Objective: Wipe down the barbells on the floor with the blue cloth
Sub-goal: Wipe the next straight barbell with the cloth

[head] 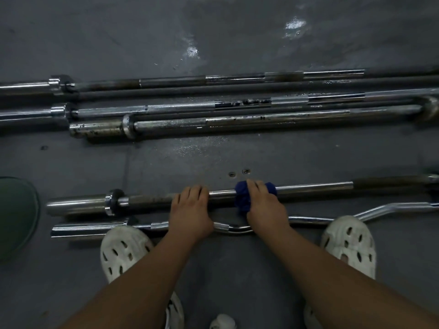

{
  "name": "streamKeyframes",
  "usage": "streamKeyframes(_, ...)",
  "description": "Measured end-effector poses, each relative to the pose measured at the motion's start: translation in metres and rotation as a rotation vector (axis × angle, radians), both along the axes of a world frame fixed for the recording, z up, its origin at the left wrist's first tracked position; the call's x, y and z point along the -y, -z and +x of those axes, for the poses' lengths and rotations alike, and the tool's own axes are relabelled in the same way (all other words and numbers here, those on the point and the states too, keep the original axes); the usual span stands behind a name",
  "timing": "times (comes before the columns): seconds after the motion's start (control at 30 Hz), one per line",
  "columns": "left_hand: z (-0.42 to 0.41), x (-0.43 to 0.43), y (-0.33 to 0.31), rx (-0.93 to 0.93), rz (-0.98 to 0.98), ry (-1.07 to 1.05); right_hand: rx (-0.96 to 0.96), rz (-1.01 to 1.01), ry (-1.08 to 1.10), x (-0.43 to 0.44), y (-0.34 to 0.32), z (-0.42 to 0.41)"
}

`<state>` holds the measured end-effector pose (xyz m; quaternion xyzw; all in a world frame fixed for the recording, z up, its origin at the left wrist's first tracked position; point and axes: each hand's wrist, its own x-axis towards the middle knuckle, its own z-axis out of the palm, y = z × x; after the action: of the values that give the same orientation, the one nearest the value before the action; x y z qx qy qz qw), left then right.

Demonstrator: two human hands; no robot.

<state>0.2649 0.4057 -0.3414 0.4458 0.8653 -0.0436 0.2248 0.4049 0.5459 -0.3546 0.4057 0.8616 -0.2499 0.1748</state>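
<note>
On the floor, our left hand (190,207) curls over a barbell (313,187); our right hand (263,203) clamps the blue cloth (241,198) around it, mid-wipe. Next, likely sliding rightward.

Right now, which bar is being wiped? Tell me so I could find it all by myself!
On the grey floor, two bars lie by the white shoes, apart from the bunch farther off. Pick the straight bar just past the wavy bar. Only it has a blue cloth wrapped on it, gripped by the right hand.
</note>
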Motion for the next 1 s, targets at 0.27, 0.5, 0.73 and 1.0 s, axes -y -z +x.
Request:
streamKeyframes(0.27, -0.002, 0.013, -0.002, 0.074, -0.015, 0.019, -0.046, -0.122, 0.046, 0.002, -0.004, 0.004)
streamKeyframes(0.5, -0.006, 0.027, -0.017, 0.187, -0.082, 0.047, -0.072, -0.228, -0.013, 0.02, -0.027, 0.003)
streamKeyframes(0.73, -0.015, 0.054, -0.066, 0.136, 0.026, 0.077, -0.377, -0.254, 0.378, 0.048, -0.052, -0.016)
streamKeyframes(1.0, -0.018, 0.101, -0.12, 0.088, 0.077, -0.032, -0.521, -0.286, 0.547, 0.074, -0.099, 0.01)
